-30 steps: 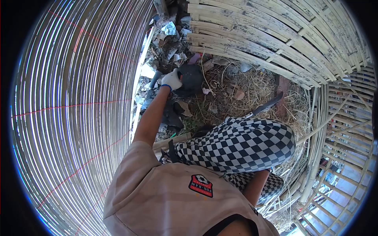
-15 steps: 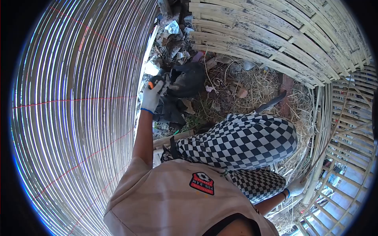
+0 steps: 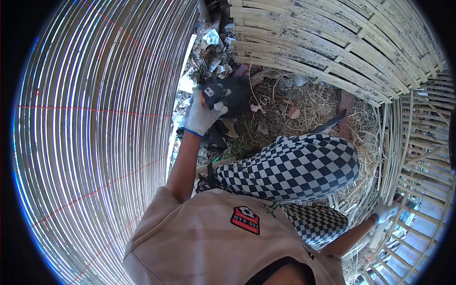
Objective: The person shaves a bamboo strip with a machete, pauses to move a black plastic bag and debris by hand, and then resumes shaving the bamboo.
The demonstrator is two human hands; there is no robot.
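My left hand (image 3: pixel 203 115), in a white glove with a blue cuff, is closed on a compact black-and-orange tool (image 3: pixel 212 96). A pale square patch shows on the tool's upper face; I cannot tell its kind. Just behind it on the ground lies a dark bag (image 3: pixel 240 97), and more dark material (image 3: pixel 214 139) lies below the wrist. At the far right, my right hand (image 3: pixel 384 209), also gloved, reaches past my knee. Its fingers are somewhat blurred but apart, beside a bundle of long bamboo strips (image 3: pixel 387 156) and over the slatted bamboo frame (image 3: pixel 418 190).
A wall of thin upright slats (image 3: pixel 104 133) tied with red string rises on the left. A woven bamboo panel (image 3: pixel 304 38) stands ahead. Straw (image 3: pixel 316 102), paper scraps (image 3: pixel 211 37) and a dark blade-like piece (image 3: pixel 330 122) lie on the ground by my checkered trousers (image 3: pixel 294 166).
My left hand has moved right with the black-and-orange tool, turning it so its pale patch shows. My right hand has left the bamboo pole and moved outward and up to the right.
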